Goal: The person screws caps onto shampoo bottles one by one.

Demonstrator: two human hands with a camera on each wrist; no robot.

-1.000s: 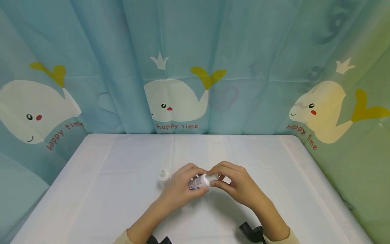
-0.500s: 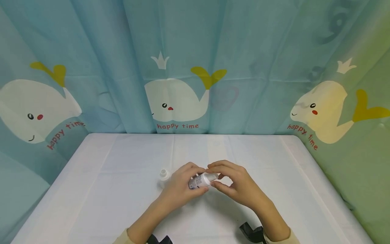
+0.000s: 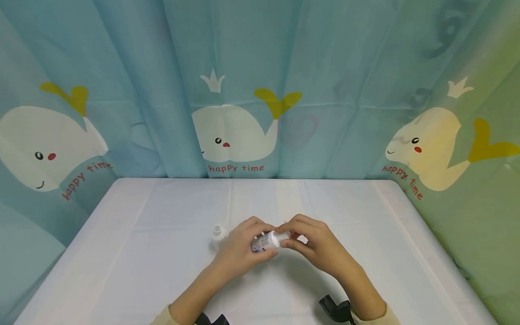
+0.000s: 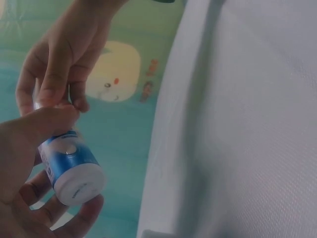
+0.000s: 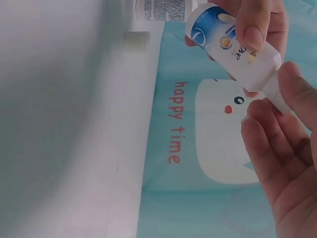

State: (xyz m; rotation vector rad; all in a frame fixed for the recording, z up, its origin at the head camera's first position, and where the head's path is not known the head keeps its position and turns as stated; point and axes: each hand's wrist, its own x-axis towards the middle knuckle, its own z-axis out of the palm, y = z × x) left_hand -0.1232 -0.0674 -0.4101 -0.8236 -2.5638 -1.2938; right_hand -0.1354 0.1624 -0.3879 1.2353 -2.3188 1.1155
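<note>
Tilted above the table is a small white bottle [image 3: 265, 243] with a blue band and partly visible "ove" lettering. My left hand [image 3: 237, 253] grips its body, thumb on the near side. The fingers and thumb of my right hand [image 3: 318, 243] pinch the white cap [image 5: 276, 91] at its narrow end. In the left wrist view the bottle's round base [image 4: 81, 183] faces the camera. Behind my left hand stands a second white bottle [image 3: 218, 233], its neck bare and its lower part hidden. The right wrist view shows printed text on that bottle's label [image 5: 159, 10].
A short white cylinder [image 5: 136, 41] like a cap sits on the table close to the second bottle. White cloth covers the table [image 3: 170, 216]. A blue-green curtain [image 3: 333, 67] with whale prints hangs behind and on both sides.
Half a second ago my right fingers were spread a little around the cap; now they have closed in on it again. The left hand and the standing bottle have stayed in place.
</note>
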